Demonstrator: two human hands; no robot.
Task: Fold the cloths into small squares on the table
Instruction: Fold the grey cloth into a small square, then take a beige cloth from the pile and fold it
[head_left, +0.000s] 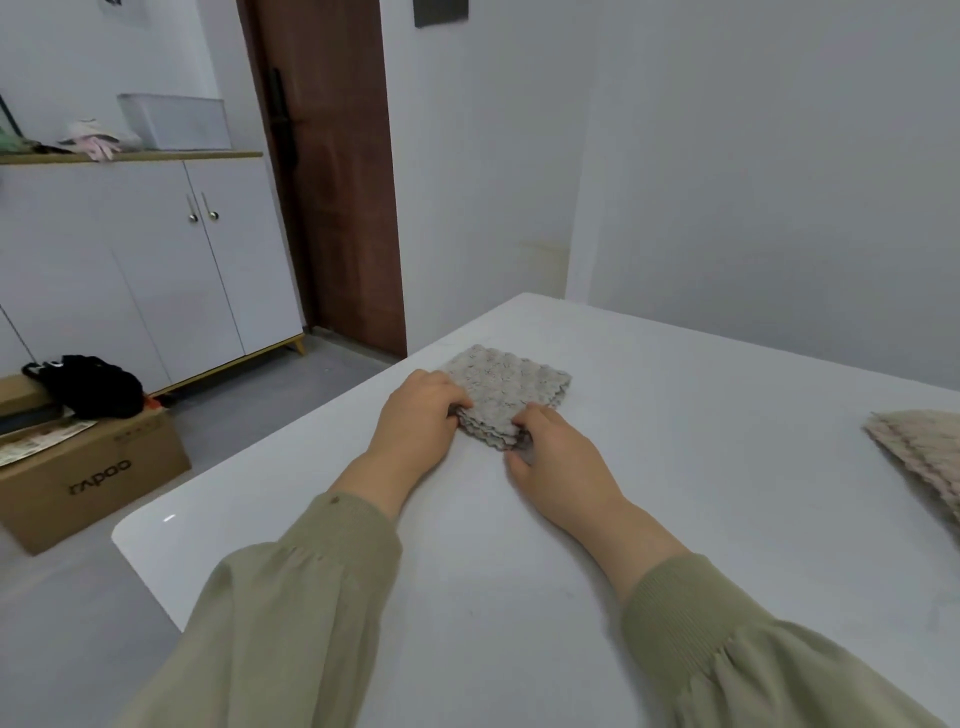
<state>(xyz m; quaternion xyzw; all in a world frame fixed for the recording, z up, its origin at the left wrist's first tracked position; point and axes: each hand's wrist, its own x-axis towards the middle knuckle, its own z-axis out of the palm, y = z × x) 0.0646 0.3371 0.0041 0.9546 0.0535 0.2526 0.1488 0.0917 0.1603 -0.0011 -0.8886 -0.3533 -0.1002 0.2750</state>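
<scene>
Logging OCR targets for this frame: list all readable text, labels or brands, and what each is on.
"rapoo": side of the cardboard box on the floor, left.
Print on the printed sheet lying on top of that box: too blurred to read.
No text on the folded cloth or the table.

Cardboard box (93, 475), black bag (88, 384), white cabinet (156, 260), brown door (332, 171).

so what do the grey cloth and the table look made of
The grey cloth looks like soft fleecy microfibre or similar: matt, nubbly surface, wavy edges. The table looks like a hard smooth white top, perhaps laminate or paint, slightly glossy: a small glint shows near its left corner.
</scene>
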